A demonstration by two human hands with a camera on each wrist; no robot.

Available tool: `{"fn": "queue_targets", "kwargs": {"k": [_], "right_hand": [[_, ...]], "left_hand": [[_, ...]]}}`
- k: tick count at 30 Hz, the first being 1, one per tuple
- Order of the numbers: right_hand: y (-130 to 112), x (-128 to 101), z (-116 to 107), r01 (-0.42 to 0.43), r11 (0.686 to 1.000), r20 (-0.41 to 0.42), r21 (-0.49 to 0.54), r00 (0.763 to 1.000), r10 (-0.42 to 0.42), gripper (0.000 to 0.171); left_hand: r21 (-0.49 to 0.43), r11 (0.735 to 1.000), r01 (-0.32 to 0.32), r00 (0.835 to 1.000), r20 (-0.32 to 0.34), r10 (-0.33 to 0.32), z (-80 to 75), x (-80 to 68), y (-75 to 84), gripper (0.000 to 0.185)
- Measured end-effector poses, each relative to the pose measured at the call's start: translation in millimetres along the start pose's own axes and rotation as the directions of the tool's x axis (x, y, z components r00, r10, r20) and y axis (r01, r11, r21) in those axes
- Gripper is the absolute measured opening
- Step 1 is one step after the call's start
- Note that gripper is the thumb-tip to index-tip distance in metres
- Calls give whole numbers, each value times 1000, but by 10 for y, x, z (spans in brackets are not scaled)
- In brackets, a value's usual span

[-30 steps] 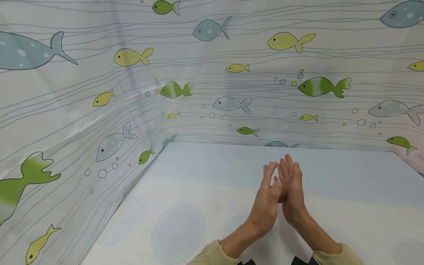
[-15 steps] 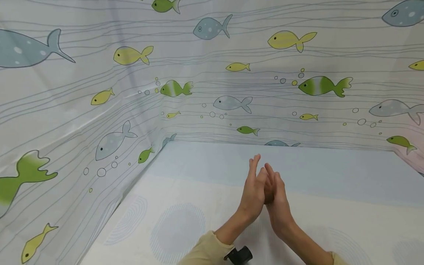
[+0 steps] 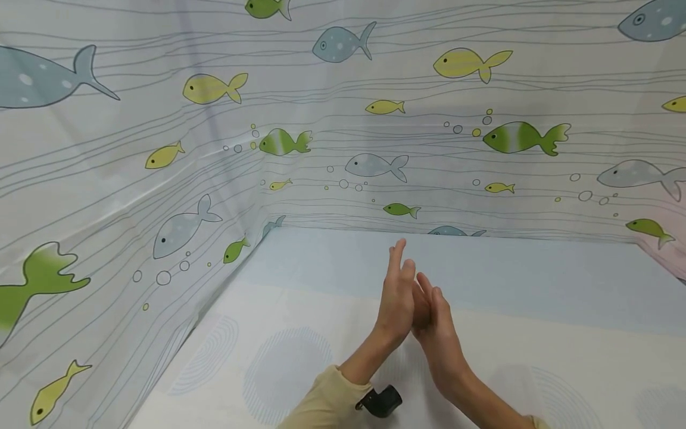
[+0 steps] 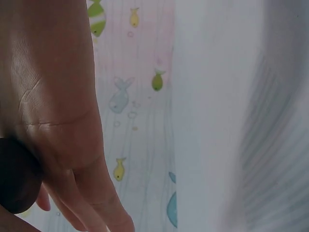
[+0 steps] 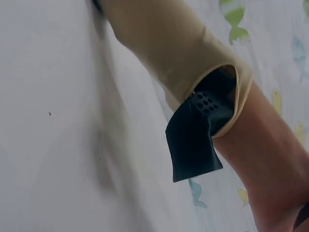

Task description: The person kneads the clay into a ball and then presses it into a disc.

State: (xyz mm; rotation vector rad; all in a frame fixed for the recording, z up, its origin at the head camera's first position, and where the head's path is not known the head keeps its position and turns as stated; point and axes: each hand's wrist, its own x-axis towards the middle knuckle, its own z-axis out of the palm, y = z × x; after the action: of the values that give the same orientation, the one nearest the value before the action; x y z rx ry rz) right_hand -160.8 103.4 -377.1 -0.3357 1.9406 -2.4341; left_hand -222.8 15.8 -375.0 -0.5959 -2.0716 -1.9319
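Note:
Both hands stand raised, palm to palm, over the tabletop in the head view. My left hand (image 3: 397, 301) has its fingers extended upward and away. Facing it is my right hand (image 3: 439, 339), its fingers nearly straight and a little lower. A dark, rounded, smooth object (image 4: 18, 176) sits between the palms in the left wrist view, partly hidden and cut off by the frame edge; I cannot tell its kind. From the right wrist side, a dark bit of it (image 5: 303, 218) shows at the lower right corner beside the left hand (image 5: 277, 193).
The pale tabletop (image 3: 300, 304) has faint circle patterns and a light blue band at its far side. Fish-printed sheeting (image 3: 332, 131) rises behind and to the left. A black wrist camera (image 3: 382, 401) sticks out from the left beige sleeve (image 3: 328, 400).
The joined hands have shifted leftward. Their palms have slid against each other, the left hand now reaching higher than the right. More of the black camera on the left wrist shows.

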Motion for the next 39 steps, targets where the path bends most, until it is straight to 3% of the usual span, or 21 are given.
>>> {"fn": "queue_targets", "kwargs": {"k": [8,16,27,34,39], "right_hand": [[-99,-25,22,57,998,-2,-7,998,-57,68],[-210,14,-38,77,997,-58,32,995,-75,69],[-215,115,-198,66,996,-117,57,991,-59,71],[-177,187,-318,35,996,-151,79,988,-23,70],[-134,219,-383,31,998,-169,61,985,-21,69]], "left_hand": [[-29,999,19,1000,-17,-20,-55,43,-33,62],[-19,999,47,998,39,-47,-8,-32,-91,64],[21,1000,-10,988,157,7,212,-217,-88,61],[20,999,-36,973,230,30,313,-295,27,62],[23,998,-60,970,239,53,330,-294,100,63]]}}
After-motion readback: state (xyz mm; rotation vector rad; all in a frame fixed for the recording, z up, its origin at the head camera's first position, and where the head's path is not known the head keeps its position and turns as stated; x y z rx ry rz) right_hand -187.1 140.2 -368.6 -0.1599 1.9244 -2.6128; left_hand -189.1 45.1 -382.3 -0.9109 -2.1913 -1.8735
